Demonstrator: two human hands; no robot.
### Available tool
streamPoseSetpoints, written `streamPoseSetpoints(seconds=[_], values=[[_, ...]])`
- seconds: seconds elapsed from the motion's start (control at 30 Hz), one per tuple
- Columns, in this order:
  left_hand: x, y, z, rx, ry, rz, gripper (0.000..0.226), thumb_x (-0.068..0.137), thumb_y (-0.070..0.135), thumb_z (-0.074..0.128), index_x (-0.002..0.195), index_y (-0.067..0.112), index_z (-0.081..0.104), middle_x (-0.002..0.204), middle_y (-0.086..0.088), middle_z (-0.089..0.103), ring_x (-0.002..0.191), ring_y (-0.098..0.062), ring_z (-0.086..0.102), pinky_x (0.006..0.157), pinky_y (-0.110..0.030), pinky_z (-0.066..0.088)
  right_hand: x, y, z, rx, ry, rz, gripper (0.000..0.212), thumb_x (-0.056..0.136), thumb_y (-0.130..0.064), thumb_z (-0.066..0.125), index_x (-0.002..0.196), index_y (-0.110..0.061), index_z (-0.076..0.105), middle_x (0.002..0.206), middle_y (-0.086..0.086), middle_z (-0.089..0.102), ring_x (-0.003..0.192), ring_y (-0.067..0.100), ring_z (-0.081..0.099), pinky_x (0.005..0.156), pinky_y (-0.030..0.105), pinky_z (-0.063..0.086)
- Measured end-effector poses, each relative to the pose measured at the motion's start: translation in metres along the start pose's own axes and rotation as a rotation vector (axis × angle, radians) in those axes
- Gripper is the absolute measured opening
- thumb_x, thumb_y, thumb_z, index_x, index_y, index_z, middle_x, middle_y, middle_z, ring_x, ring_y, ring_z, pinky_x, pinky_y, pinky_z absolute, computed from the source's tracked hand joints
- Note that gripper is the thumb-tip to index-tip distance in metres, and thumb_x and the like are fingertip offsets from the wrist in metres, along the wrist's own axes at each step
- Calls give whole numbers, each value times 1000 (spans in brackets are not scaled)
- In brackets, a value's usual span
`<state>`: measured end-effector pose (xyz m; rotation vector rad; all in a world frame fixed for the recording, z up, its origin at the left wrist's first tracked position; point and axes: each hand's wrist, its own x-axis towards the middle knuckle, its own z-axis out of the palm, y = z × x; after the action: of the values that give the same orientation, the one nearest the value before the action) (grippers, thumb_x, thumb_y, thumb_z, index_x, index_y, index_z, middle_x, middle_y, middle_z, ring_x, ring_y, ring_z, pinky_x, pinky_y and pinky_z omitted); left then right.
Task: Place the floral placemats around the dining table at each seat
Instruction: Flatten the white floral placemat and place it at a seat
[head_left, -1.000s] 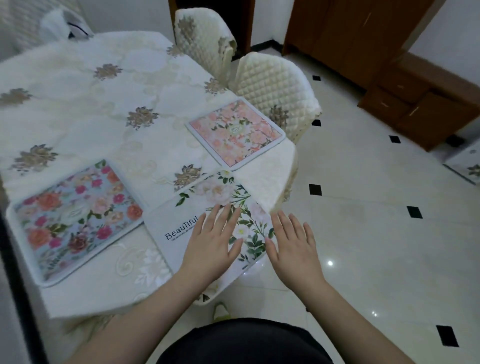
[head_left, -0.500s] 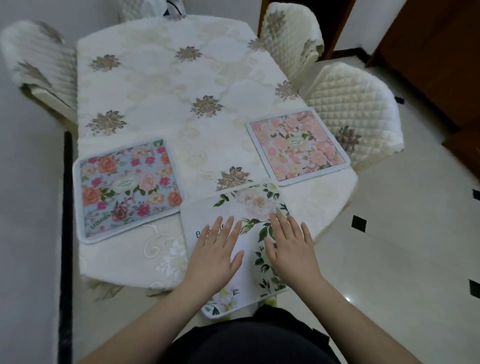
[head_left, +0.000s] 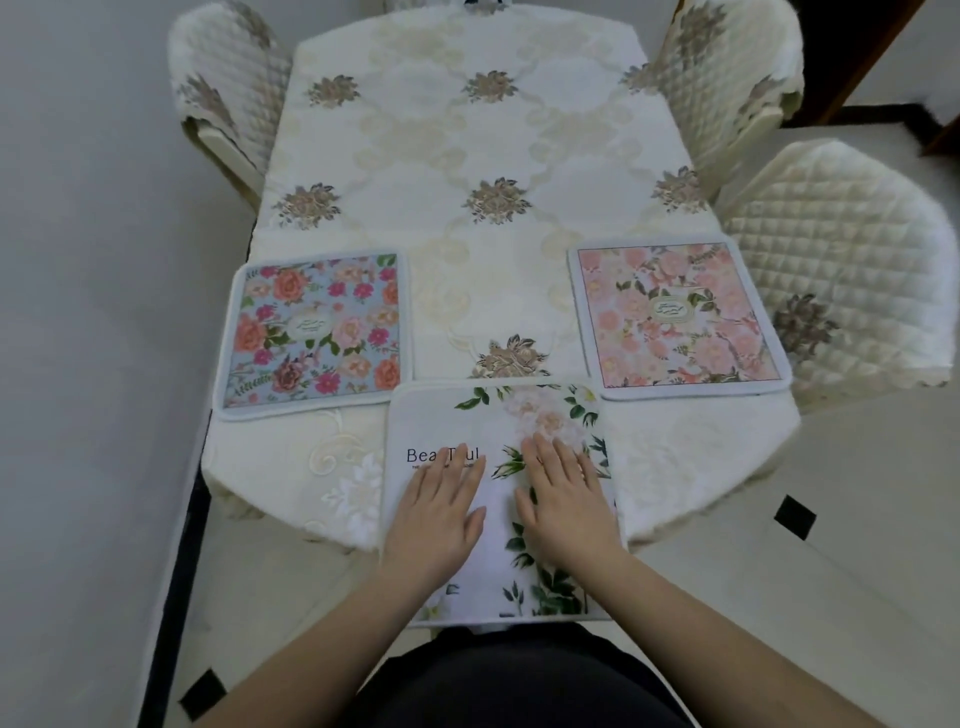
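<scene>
A white placemat (head_left: 447, 421) with green leaves, pale roses and dark lettering lies at the near end of the dining table (head_left: 483, 145), its near part hanging past the table's edge. My left hand (head_left: 439, 512) and my right hand (head_left: 563, 496) both rest flat on it, fingers straight. A blue placemat (head_left: 314, 332) with red and orange flowers lies at the left side. A pink floral placemat (head_left: 675, 317) lies at the right side.
The table wears a cream cloth with embroidered brown flowers. Quilted cream chairs stand at the far left (head_left: 228, 88), far right (head_left: 727, 78) and right (head_left: 841, 260). A grey wall runs along the left. Glossy tiled floor with black insets lies to the right.
The view has swung from the table's corner to face its near end squarely. The white placemat has turned straight with the table. My right hand has come onto it from off its edge.
</scene>
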<state>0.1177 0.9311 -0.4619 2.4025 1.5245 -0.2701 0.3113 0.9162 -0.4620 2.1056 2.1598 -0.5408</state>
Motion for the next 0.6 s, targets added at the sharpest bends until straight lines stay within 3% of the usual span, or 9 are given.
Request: streamPoseSetpoints(seconds=[0.13,0.33,0.5,0.6], values=[[-3,-3,10,0,14,-20,60,99,47,29,153,21,39,159,-7,38,144,-31,40,112,-49,38,-1,12,16,-28,-39,-37,65,102,-51,21,159,-26,3,167,-1,-4,153,23,-7,117,38,-19],[-6,-16,17,-16,25,-10,58,101,49,28,155,29,33,162,-3,32,147,-28,33,115,-46,34,2,28,20,-45,-41,-77,66,99,-58,23,158,-33,6,165,-6,-1,153,21,0,118,36,-13],[-13,-36,18,-26,39,-60,59,102,54,17,155,33,29,164,-2,25,150,-28,26,118,-47,26,0,44,20,-62,-22,-51,65,99,-60,15,156,-37,-3,163,-9,-12,153,20,-7,119,39,-10],[-19,-42,19,-62,51,-116,64,100,59,6,156,35,25,165,-2,17,152,-28,20,119,-47,23,-6,55,18,-63,-6,-27,65,98,-61,14,156,-36,0,165,-6,-6,153,21,-6,120,39,-8]])
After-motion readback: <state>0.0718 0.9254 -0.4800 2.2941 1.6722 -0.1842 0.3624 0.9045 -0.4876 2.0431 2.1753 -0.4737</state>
